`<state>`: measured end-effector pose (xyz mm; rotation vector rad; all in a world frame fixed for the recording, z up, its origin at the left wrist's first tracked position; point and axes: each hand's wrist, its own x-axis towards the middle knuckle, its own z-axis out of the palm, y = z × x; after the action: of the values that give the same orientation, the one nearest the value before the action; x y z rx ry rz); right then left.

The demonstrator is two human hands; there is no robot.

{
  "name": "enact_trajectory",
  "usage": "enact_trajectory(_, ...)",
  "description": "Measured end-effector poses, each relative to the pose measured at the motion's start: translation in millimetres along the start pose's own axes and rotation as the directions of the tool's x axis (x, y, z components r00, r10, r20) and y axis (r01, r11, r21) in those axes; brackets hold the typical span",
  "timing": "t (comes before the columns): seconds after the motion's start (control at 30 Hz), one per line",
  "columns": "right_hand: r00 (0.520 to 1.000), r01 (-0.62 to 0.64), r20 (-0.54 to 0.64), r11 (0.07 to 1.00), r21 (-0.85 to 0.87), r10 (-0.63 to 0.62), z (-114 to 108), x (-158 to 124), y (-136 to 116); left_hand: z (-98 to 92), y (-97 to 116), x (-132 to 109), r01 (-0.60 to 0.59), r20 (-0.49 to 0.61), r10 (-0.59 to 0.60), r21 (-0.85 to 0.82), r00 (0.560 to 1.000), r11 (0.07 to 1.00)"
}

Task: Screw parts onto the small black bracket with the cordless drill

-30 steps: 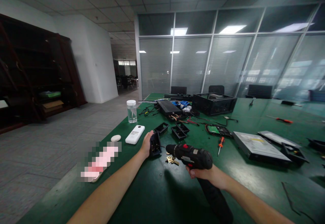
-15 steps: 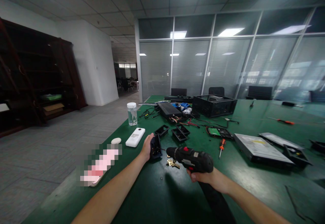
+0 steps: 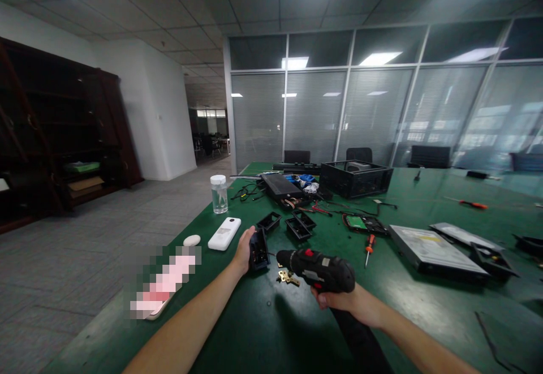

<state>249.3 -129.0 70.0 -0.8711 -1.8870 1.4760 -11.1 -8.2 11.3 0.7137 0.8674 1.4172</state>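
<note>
My left hand (image 3: 243,252) grips a small black plastic box-shaped part (image 3: 259,249), held upright with its hollow side turned to the right. My right hand (image 3: 333,300) is wrapped round the handle of a black cordless drill (image 3: 322,270) with red buttons. The drill lies level and its bit points left at the black part; whether the tip touches it I cannot tell. Below the drill's nose a few brass-coloured metal pieces (image 3: 288,278) lie on the green table (image 3: 241,329). Behind the held part rest several black plastic frames (image 3: 298,229).
At left are a lidded clear jar (image 3: 219,197), a white power bank (image 3: 224,234), a white oval object (image 3: 192,240) and a blurred pink phone. A black metal case (image 3: 355,180) stands behind. Rightward lie an orange screwdriver (image 3: 370,245) and a flat drive (image 3: 436,252).
The view has tilted up slightly, so everything sits a little lower. Both hands keep their hold, with the drill and black part in nearly the same positions relative to each other.
</note>
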Motion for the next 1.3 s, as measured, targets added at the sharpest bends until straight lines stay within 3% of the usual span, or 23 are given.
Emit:
enact_trajectory(0.97, 1.000, -0.016, -0.002, 1.000, -0.003, 0.016, 1.9, -3.4, -11.8, 1.7, 1.5, -0.3, -0.021, 0.006, 0.021, -0.005, 1.000, 1.000)
enact_trajectory(1.3, 1.000, 0.009, 0.013, 0.999, 0.031, -0.010, 1.2, -1.2, -4.6, 3.0, 1.7, -1.5, -0.037, -0.012, 0.038, 0.021, 0.999, 0.999)
